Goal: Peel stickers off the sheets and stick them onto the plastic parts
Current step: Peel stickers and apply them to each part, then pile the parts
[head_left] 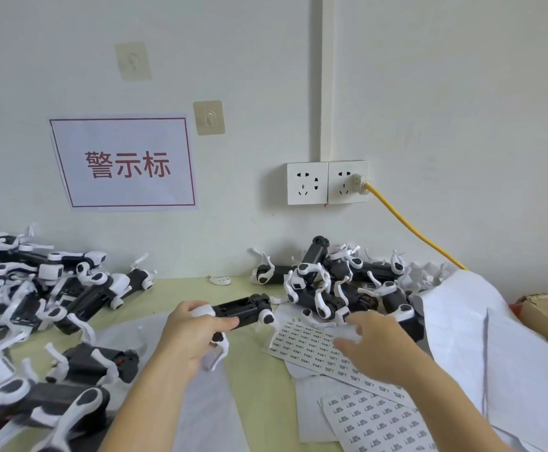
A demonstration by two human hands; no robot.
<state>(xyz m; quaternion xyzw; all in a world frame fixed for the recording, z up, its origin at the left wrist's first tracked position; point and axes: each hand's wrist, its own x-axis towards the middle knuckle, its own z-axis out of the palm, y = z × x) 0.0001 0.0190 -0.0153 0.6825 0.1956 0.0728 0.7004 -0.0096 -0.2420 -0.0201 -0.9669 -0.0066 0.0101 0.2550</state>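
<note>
One view only, from the head camera. Your left hand (pixel 190 334) grips a black-and-white plastic part (pixel 240 313) with its fingers curled round the white end, holding it lifted just left of the upper sticker sheet (pixel 308 345). Your right hand (pixel 372 345) hovers over the right portion of that same sheet, fingers loosely spread and slightly blurred; no sticker can be seen between the fingertips, and whether any fingertip touches the paper cannot be told. A second sticker sheet (pixel 377 422) lies nearer you, partly under the first. Beyond the upper sheet sits a heap of parts (pixel 334 282); far to its left sits a larger pile (pixel 38 288) on the green counter (pixel 259 386).

Risks, as judged from this arrangement:
- The stickers are small and closely printed. Your spread fingers may lift two at once, or catch the backing and drag the whole sheet, which is loose and weighted by nothing.
- The sheet's far edge lies against the heap of parts; a tug could bring parts tumbling onto it and crease the rows.
- The held part hangs from one end only. Pressing a sticker onto the black body may swing it in your grip and set the sticker crooked.
- A white bag (pixel 481 340) slumps right of the sheets; your forearm could brush it over them.
</note>
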